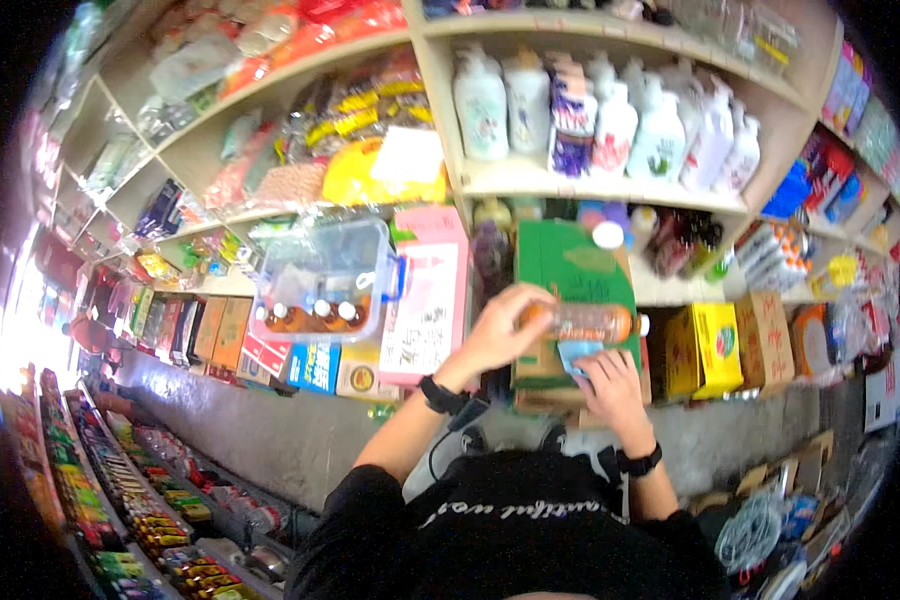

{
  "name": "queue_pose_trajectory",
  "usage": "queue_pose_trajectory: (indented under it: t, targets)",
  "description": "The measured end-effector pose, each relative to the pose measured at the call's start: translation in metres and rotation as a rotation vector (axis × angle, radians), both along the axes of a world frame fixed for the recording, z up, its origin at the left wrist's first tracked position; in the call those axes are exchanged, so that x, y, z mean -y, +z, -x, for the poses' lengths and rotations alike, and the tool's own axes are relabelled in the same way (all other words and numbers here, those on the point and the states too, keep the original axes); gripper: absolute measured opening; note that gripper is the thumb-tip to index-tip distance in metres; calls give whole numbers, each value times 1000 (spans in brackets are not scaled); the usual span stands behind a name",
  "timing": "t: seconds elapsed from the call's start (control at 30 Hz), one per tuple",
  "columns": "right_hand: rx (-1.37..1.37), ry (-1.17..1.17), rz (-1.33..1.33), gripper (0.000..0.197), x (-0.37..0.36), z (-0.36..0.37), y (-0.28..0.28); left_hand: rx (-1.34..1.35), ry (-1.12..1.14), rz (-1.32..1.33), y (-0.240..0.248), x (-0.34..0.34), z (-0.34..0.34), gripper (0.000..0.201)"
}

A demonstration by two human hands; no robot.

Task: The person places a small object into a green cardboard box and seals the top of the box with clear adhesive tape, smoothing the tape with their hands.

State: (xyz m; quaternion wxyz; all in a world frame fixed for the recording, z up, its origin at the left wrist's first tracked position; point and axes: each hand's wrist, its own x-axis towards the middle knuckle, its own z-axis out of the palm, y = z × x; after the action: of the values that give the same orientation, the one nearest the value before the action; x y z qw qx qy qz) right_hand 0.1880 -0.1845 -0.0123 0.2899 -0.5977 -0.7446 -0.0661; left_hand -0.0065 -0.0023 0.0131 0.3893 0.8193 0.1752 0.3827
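An amber plastic bottle [595, 322] with a white cap lies sideways between my hands, its cap pointing right. My left hand [505, 325] is closed round the bottle's base end. In the fingers of my right hand [612, 385] is a light blue cloth [576, 353], held against the lower side of the bottle. Behind the bottle stands a green carton [570, 262], with a round white object [607, 235] on it. To the left, a clear plastic bin [322, 262] holds several amber bottles [315, 315] with white caps.
A pink carton [428, 300] stands between the bin and the green carton. Shelves ahead carry white pump bottles [660, 140] and bagged goods. A yellow box [705, 345] and a brown carton [765, 340] sit to the right. Goods racks [140, 480] line the lower left.
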Motion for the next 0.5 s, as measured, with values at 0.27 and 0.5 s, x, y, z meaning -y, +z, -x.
queue_pose_trajectory:
  t: [0.27, 0.5]
  targets:
    - [-183, -10, 48, 30, -37, -43, 61, -120, 126, -348, -17, -2, -40, 31]
    - [-2, -317, 125, 39, -73, -53, 24, -233, 227, -396, -31, -6, -52, 25]
